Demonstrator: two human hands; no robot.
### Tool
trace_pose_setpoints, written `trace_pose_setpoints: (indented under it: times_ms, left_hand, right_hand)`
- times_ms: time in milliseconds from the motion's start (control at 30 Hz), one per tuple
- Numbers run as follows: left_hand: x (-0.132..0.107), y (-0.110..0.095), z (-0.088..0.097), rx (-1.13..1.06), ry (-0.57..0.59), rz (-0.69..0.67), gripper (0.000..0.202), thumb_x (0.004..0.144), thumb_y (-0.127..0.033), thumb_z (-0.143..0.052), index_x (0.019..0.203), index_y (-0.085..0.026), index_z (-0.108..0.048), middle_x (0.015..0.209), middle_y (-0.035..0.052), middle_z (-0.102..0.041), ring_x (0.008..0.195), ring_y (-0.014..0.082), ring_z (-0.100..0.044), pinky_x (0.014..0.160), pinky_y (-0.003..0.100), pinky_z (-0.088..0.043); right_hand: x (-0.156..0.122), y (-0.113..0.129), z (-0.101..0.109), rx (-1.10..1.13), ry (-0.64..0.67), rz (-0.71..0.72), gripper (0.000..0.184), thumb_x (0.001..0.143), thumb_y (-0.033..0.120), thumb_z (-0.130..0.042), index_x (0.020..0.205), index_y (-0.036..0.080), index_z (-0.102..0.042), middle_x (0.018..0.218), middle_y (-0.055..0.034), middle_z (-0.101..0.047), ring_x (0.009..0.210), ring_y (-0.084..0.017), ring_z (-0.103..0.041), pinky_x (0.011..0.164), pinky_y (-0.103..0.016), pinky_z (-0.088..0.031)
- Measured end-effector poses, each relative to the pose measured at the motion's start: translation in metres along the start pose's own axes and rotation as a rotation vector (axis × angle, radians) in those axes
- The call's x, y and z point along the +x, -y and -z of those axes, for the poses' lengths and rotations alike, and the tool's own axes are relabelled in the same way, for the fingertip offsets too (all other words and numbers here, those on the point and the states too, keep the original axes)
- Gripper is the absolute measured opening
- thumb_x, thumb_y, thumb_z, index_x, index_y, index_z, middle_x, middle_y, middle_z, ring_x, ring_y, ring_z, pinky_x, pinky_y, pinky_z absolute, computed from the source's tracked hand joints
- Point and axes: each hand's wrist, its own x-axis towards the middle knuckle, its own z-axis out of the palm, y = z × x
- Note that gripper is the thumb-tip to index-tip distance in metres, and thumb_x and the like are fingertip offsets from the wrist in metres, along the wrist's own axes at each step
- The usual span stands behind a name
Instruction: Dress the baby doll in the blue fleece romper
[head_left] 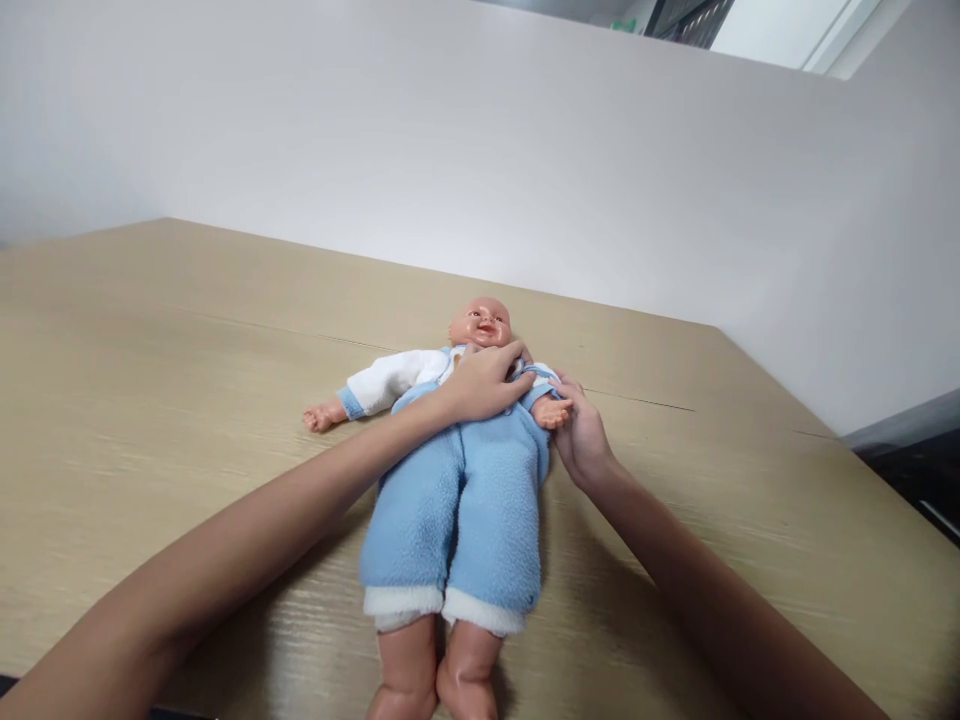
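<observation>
A baby doll (461, 480) lies on its back on the table, head away from me, dressed in blue fleece overalls with white cuffs and a white top. My left hand (491, 382) reaches across its chest, fingers closed on the clothing near the shoulder on the right side. Around the doll's arm on that side, my right hand (583, 430) grips the blue-edged sleeve (541, 382) from the outside. Its fingertips are partly hidden behind the sleeve and the doll's hand (552, 411). The doll's other arm (394, 380) stretches out to the left, untouched.
The light wooden table (187, 400) spreads out around the doll, with a thin seam across it. Behind it rises a plain pale wall (420, 140). A dark object (919, 470) shows beyond the table's right edge.
</observation>
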Motion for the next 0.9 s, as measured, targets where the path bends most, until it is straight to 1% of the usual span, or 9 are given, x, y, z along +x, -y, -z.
trace_pose_setpoints:
  times_ms: [100, 167, 233, 333, 433, 567, 667, 800, 900]
  left_hand:
    - [0.000, 0.002, 0.000, -0.098, -0.045, 0.019, 0.020, 0.108, -0.039, -0.056, 0.113, -0.022, -0.065, 0.087, 0.0003, -0.072, 0.081, 0.0218, -0.067, 0.080, 0.037, -0.043]
    - [-0.001, 0.002, 0.000, -0.162, -0.070, 0.036, 0.020, 0.108, -0.040, -0.055, 0.114, -0.023, -0.064, 0.083, -0.0014, -0.068, 0.078, 0.0208, -0.064, 0.075, 0.035, -0.042]
    - [-0.002, 0.001, 0.001, -0.202, -0.095, 0.054, 0.020, 0.108, -0.040, -0.055, 0.116, -0.023, -0.063, 0.078, -0.0028, -0.064, 0.075, 0.0203, -0.062, 0.072, 0.033, -0.041]
    - [-0.002, -0.002, 0.003, -0.226, -0.122, 0.066, 0.020, 0.107, -0.038, -0.057, 0.118, -0.023, -0.064, 0.073, -0.0042, -0.060, 0.070, 0.0191, -0.058, 0.069, 0.032, -0.040]
    - [-0.002, -0.003, 0.004, -0.239, -0.148, 0.066, 0.019, 0.107, -0.037, -0.058, 0.117, -0.023, -0.065, 0.075, -0.0036, -0.062, 0.070, 0.0185, -0.058, 0.069, 0.032, -0.040]
    - [-0.002, -0.003, 0.005, -0.257, -0.168, 0.074, 0.020, 0.107, -0.039, -0.058, 0.116, -0.023, -0.066, 0.079, -0.0028, -0.065, 0.072, 0.0184, -0.061, 0.070, 0.032, -0.040]
    - [-0.003, -0.002, 0.003, -0.258, -0.171, 0.083, 0.020, 0.107, -0.039, -0.058, 0.116, -0.024, -0.066, 0.080, -0.0030, -0.065, 0.073, 0.0185, -0.062, 0.070, 0.032, -0.040]
    - [-0.004, -0.003, 0.002, -0.258, -0.175, 0.077, 0.020, 0.107, -0.039, -0.058, 0.115, -0.023, -0.067, 0.076, -0.0044, -0.061, 0.070, 0.0178, -0.059, 0.068, 0.032, -0.038]
    - [-0.004, -0.003, 0.003, -0.258, -0.167, 0.089, 0.021, 0.106, -0.040, -0.059, 0.115, -0.023, -0.068, 0.080, -0.0030, -0.065, 0.073, 0.0183, -0.061, 0.070, 0.032, -0.040]
  right_hand:
    - [-0.002, 0.009, -0.007, -0.066, 0.034, 0.012, 0.040, 0.076, 0.030, -0.086, 0.113, 0.031, -0.074, 0.113, 0.0019, -0.079, 0.112, -0.020, -0.072, 0.093, -0.029, -0.058]
    - [-0.002, 0.013, -0.011, -0.130, 0.079, 0.038, 0.038, 0.077, 0.030, -0.083, 0.114, 0.031, -0.074, 0.120, 0.0015, -0.079, 0.122, -0.020, -0.071, 0.103, -0.030, -0.056]
    - [-0.002, 0.015, -0.013, -0.183, 0.101, 0.057, 0.032, 0.079, 0.033, -0.081, 0.110, 0.031, -0.074, 0.122, 0.0006, -0.079, 0.122, -0.021, -0.071, 0.106, -0.031, -0.055]
    - [0.000, 0.013, -0.014, -0.241, 0.099, 0.079, 0.024, 0.083, 0.043, -0.076, 0.103, 0.030, -0.074, 0.114, -0.0008, -0.078, 0.114, -0.022, -0.072, 0.102, -0.033, -0.056]
    - [0.001, 0.013, -0.016, -0.280, 0.090, 0.127, 0.024, 0.086, 0.048, -0.075, 0.101, 0.030, -0.074, 0.110, -0.0012, -0.077, 0.113, -0.023, -0.070, 0.102, -0.034, -0.055]
    - [0.006, 0.018, -0.020, -0.341, 0.080, 0.185, 0.018, 0.086, 0.045, -0.075, 0.096, 0.031, -0.077, 0.105, -0.0004, -0.077, 0.112, -0.024, -0.068, 0.102, -0.034, -0.053]
    - [0.013, 0.021, -0.022, -0.383, 0.069, 0.213, 0.013, 0.083, 0.041, -0.076, 0.090, 0.029, -0.078, 0.097, 0.0006, -0.076, 0.103, -0.023, -0.065, 0.094, -0.032, -0.052]
    - [0.025, 0.018, -0.020, -0.396, 0.045, 0.222, 0.015, 0.080, 0.042, -0.077, 0.085, 0.027, -0.077, 0.089, 0.0022, -0.074, 0.092, -0.021, -0.063, 0.084, -0.030, -0.051]
    - [0.034, 0.014, -0.017, -0.374, 0.043, 0.209, 0.016, 0.078, 0.043, -0.076, 0.080, 0.027, -0.075, 0.086, 0.0019, -0.075, 0.090, -0.022, -0.063, 0.080, -0.030, -0.052]
